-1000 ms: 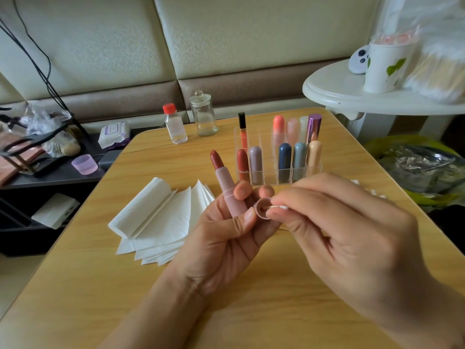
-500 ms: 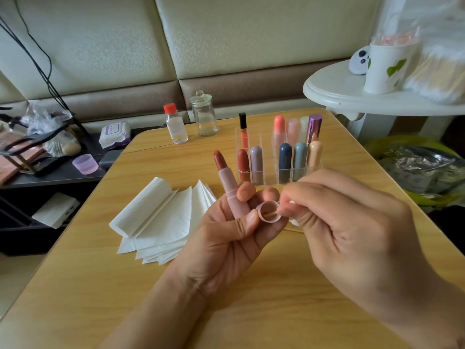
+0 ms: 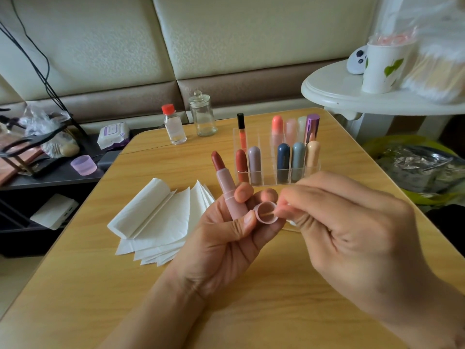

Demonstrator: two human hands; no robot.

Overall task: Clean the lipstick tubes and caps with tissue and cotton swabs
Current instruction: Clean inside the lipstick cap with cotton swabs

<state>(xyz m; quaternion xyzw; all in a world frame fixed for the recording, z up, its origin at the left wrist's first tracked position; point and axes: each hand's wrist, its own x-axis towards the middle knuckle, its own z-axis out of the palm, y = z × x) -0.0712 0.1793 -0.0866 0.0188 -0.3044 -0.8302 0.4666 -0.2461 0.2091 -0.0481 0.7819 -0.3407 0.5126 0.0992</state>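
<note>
My left hand (image 3: 226, 238) grips an open pink lipstick tube (image 3: 227, 191) with a dark red bullet, upright and tilted left, and also holds its pink cap (image 3: 267, 212) with the open end facing me. My right hand (image 3: 357, 235) pinches a cotton swab (image 3: 268, 212) whose thin stick reaches into the cap; its tip is hidden inside. A fanned stack of white tissues (image 3: 161, 220) lies on the wooden table (image 3: 251, 298) to the left of my hands.
A clear organiser (image 3: 266, 177) with several capped lipsticks stands behind my hands. A red-capped bottle (image 3: 174, 128) and a glass jar (image 3: 203, 114) stand at the table's far edge. On the white side table (image 3: 352, 96) at right are a paper cup (image 3: 385, 66) and bagged cotton swabs (image 3: 437, 74).
My left hand has turned the cap so its opening faces me. My right hand has pushed the swab stick further into the cap.
</note>
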